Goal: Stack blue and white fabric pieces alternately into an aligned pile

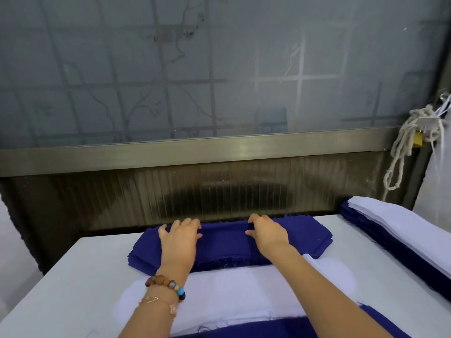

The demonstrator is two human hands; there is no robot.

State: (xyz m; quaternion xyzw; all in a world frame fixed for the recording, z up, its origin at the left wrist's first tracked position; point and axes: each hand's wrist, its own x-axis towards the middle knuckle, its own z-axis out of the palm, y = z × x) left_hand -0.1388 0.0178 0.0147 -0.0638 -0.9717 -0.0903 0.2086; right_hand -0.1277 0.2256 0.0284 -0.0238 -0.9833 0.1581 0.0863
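A pile of dark blue fabric pieces [227, 242] lies across the far part of the white table. My left hand [179, 236] rests flat on its left half, fingers spread. My right hand [267, 231] sits on the right half, its fingers curled and pinching the top blue piece at a fold. Nearer to me lies a white fabric piece [234, 296], and a blue piece [244, 331] shows at the bottom edge. At the right stands a pile of blue and white pieces [400, 230] with white on top.
The white table [73, 276] ends at a dark ribbed panel [195, 191] and a metal rail under a frosted window. A knotted white rope [405, 147] hangs at the right. My left wrist wears a beaded bracelet [166, 285].
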